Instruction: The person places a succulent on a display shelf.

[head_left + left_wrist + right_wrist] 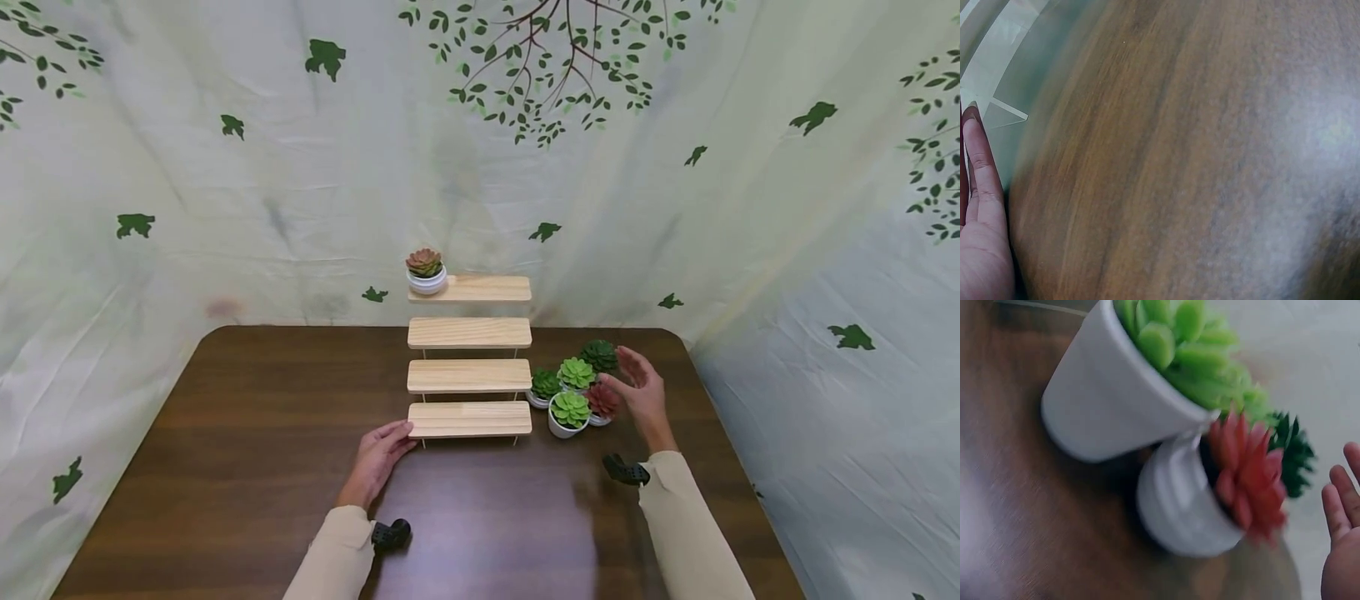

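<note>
Just beside right fingers [636, 363], dark green succulent [598, 356], red succulent [602, 401]

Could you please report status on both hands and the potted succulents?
Left hand at left end of lowest tier; right hand empty beside five clustered succulents; one succulent on top tier; tight spacing may hinder grasping.

Five potted succulents [575, 372] — four green, one red — cluster upright just right of a four-tiered pale wooden stand [469, 372].
</note>
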{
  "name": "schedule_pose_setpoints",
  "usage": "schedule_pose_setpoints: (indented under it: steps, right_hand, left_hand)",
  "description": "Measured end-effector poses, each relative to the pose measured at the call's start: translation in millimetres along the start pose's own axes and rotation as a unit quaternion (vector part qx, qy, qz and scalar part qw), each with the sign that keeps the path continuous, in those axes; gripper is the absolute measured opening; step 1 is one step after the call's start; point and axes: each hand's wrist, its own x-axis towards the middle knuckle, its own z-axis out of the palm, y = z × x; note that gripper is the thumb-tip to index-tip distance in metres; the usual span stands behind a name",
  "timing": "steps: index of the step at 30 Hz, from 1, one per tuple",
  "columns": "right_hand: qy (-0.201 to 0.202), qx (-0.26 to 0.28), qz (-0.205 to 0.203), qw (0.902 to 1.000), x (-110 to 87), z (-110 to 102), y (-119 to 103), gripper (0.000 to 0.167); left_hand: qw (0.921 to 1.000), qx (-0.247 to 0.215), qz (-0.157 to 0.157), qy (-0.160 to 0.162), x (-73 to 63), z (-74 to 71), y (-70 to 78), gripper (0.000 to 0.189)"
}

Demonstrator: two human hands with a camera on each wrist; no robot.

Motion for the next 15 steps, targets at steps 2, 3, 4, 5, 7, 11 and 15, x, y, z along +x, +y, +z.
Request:
schedule_pose_setpoints:
  steps: [2,3,4,5,7,11,15]
  right_hand:
    - [0.000,0.008,0.007,0.9999,-4.2,-3.2,6.6,0.060]
    - [0.000,0.014,0.011,0.9998,-6.3,-4.9,9.9,0.061]
    - [-0.001,0.015,0.016,0.9998,-8.2,-6.3,13.2,0.061]
    - [-0.003,0.015,0.021,0.9997,-10.3,-7.7,16.3,0.062]
    - [-0.006,0.021,0.035,0.9991,-14.4,-10.4,22.5,0.062]
    - [-0.021,0.029,0.068,0.9970,-23.1,-13.8,31.9,0.066]
    - [-0.042,0.064,0.082,0.9937,-30.6,-12.8,40.0,0.071]
  left_hand:
    - [1.0000,0.000,-0.002,0.001,0.2,-0.3,0.0,0.011]
    - [1.0000,0.001,-0.003,0.001,0.5,-0.4,-0.2,0.011]
    - [1.0000,0.002,-0.003,0.001,0.6,-0.8,-0.3,0.011]
    - [1.0000,0.004,-0.002,0.000,0.6,-1.1,-0.3,0.010]
    - [1.0000,0.004,-0.003,0.003,1.0,-1.1,-0.7,0.010]
    - [1.0000,0.003,-0.005,0.005,1.6,-1.3,-1.4,0.012]
    - [0.9999,-0.001,-0.010,0.001,1.4,-1.6,-0.6,0.014]
